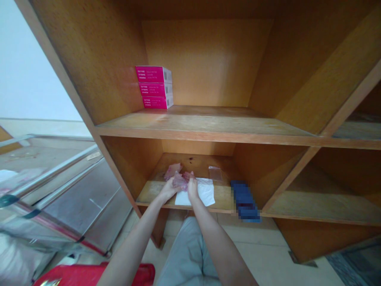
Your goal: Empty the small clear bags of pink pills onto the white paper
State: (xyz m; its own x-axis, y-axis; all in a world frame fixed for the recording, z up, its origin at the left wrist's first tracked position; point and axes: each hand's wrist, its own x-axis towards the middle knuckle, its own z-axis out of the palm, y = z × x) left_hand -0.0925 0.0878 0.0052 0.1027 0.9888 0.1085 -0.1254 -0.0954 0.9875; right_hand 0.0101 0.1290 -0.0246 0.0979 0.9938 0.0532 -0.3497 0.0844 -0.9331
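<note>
left hand (168, 190) and right hand (193, 186) pinch crumpled pink plastic (179, 181) fingertip to fingertip, close together, above a white paper sheet (205, 193) on the wooden shelf (222, 197).

The left hand (168, 190) and right hand (193, 187) have room to move in the low shelf (154, 194), under the board (205, 135) above, but the side wall (119, 167) blocks the left and a blue thing (244, 200), too blurry to tell what, sits in the way on the right.
</note>
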